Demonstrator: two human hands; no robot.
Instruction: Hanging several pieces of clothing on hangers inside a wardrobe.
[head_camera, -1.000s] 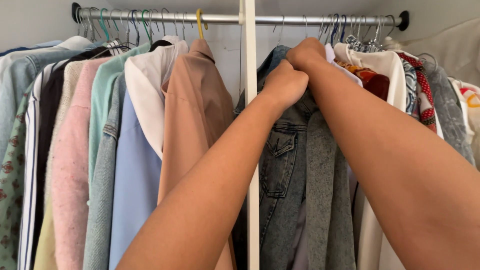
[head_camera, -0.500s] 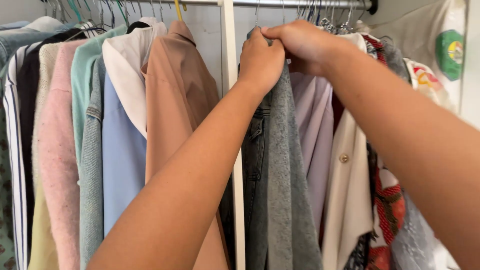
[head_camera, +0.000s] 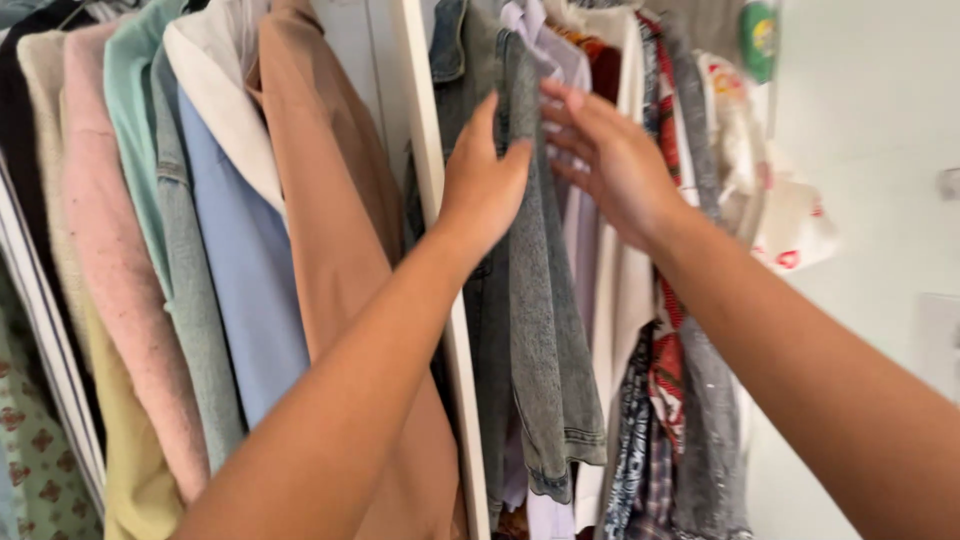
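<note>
Parting hanging clothes just right of the white upright post (head_camera: 440, 260), left hand (head_camera: 485, 185) pressing open-fingered on the grey denim jacket (head_camera: 545, 300), right hand (head_camera: 610, 160) spread loosely beside it, gripping nothing; likely heavy, soft-draping, best pinched at the shoulder.

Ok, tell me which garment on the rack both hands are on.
The grey denim jacket, right of the white post. Left hand and right hand touch it; the tan coat hangs untouched.
</note>
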